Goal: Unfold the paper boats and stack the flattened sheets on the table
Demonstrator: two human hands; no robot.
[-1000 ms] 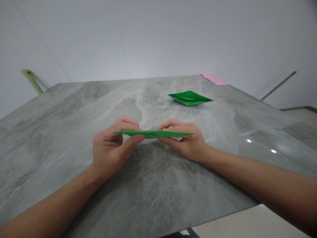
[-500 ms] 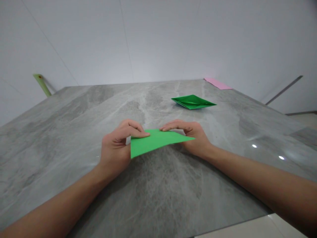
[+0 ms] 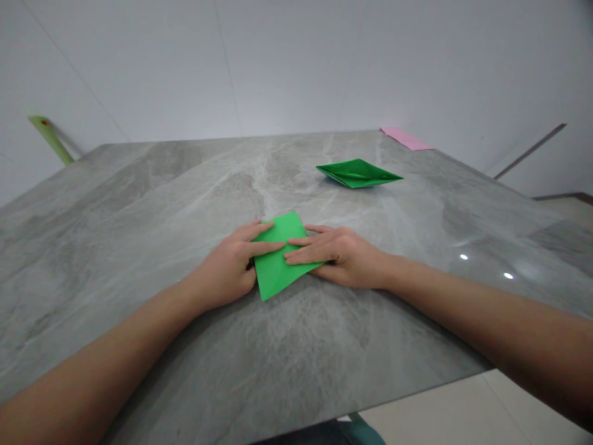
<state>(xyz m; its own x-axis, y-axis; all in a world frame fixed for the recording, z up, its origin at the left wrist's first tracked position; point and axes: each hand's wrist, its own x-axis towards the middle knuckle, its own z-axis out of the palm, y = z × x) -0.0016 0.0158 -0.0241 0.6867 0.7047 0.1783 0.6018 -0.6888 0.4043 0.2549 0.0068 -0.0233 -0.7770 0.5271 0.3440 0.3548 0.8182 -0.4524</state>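
A folded green paper (image 3: pixel 277 272) lies flat on the grey marble table (image 3: pixel 139 204) in front of me. My left hand (image 3: pixel 231 262) rests on its left side with the fingers stretched out flat across it. On the paper's right side my right hand (image 3: pixel 336 253) presses down in the same way, fingers extended and pointing left. The fingertips of both hands nearly meet over the middle of the paper.
A second green folded paper shape (image 3: pixel 357 173) sits farther back on the table to the right. A pink sheet (image 3: pixel 406 139) lies at the far right corner. A green strip (image 3: pixel 50 139) leans against the wall at left. The table's near edge runs low right.
The paper was held edge-on in the air between both hands, then tilted down; now it lies flat on the table with both hands pressing on it.
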